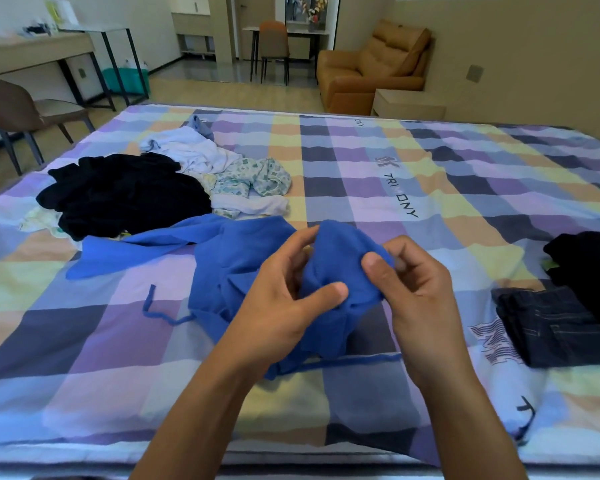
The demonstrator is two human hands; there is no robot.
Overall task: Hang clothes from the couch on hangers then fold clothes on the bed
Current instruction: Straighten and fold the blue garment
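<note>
On the bed [361, 161], the drawstring garment [229, 265] is lying near-middle, the clothes heap [129, 195] is sitting at its left, folded jeans [548, 327] at its right edge; the couch [371, 64] is standing beyond it.

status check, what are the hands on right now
Left hand and right hand both grip blue garment, bunched, unfolded. Far left black pile waiting, folded jeans right. Nothing blocking.

Soft, even light fills the room with a cool bluish cast; the glossy floor [201, 69] at the far end is brightest and carries a pale sheen; shadows are faint, one soft patch lying on the bed [430, 168] beneath the blue garment [243, 265]; wide-angle distortion bows the bed's edges; the black clothes [125, 195] lose all detail; fine texture looks slightly smeared.
</note>
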